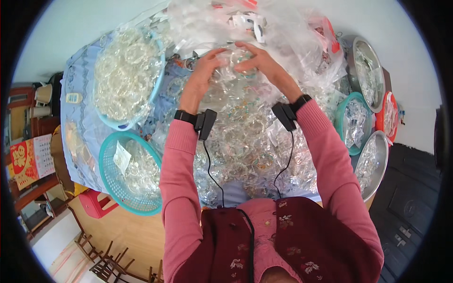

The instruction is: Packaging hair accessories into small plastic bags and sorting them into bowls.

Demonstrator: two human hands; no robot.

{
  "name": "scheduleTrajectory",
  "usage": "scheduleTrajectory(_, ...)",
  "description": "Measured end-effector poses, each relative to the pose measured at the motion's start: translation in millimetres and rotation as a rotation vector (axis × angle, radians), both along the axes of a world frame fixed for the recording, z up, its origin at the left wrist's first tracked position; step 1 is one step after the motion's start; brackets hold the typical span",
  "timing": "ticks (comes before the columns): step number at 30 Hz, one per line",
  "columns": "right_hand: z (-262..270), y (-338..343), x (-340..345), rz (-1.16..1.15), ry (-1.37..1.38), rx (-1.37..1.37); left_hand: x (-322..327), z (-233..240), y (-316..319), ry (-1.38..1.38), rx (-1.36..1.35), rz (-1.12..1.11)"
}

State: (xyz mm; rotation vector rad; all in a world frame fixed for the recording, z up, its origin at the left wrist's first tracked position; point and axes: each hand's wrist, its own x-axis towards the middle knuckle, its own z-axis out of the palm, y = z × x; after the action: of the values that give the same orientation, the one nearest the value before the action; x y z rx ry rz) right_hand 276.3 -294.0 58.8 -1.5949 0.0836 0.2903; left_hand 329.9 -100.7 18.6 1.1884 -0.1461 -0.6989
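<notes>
Both hands reach to the far part of a broad heap of clear plastic packets [237, 141], many with beaded bracelets inside. My left hand [209, 65] is slightly blurred, its fingers curled inward at the side of a clump of clear packets [231, 63]. Across from it, my right hand [257, 59] has thumb and forefinger spread around the same clump, where turquoise beads show through the plastic. Whether either hand grips a packet is unclear in the shine of the film. Large clear plastic bags [290, 39] lie just beyond the fingers.
To the left, a light blue basin [161, 76] and a green perforated basket [106, 169] hold packets. Filled steel bowls [380, 166], a teal basket [338, 123] and a red basket [395, 116] line the right. A red stool [93, 203] stands below the blue tablecloth [79, 141].
</notes>
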Motion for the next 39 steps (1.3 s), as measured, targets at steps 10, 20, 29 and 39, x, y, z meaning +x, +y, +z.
scheduleTrajectory(10, 29.9, -0.8, -155.8, 0.020, -0.087, -0.311, -130.3, 34.6, 3.4, -0.869, 0.480, -0.187)
scheduleTrajectory(20, 2.7, -9.4, -233.9, -0.095, 0.055, -0.396, -14.9, -35.8, 54.7, -0.642, 0.902, 0.333)
scheduleTrajectory(29, -29.1, -11.6, -274.1, -0.278, 0.178, -0.270, 39.3, -82.3, -9.2, -0.786, 1.169, 0.382)
scheduleTrajectory(39, -14.5, -0.4, -258.5, -0.244, 0.135, -0.405, 48.4, -79.3, -0.5, -0.257, 0.760, 0.093)
